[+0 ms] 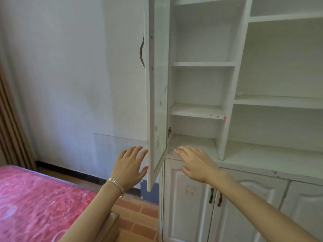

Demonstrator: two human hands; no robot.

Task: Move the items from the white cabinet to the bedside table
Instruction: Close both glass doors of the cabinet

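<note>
Up close, white cabinet door ajar, left hand beside it

The white cabinet runs out of the picture at the top and the right, so its uppermost shelf and right-hand compartments are cut off. Its open door stands edge-on; the outer face is hidden, and only a sliver of the dark handle shows past its edge. The door also hides the wall behind it and part of the dark panel near the floor. The lower doors are shut, hiding what lies inside. The pink mattress is cut by the left and bottom edges. Both forearms leave the frame at the bottom. A wooden corner beside the mattress is mostly hidden behind the left forearm.
</note>
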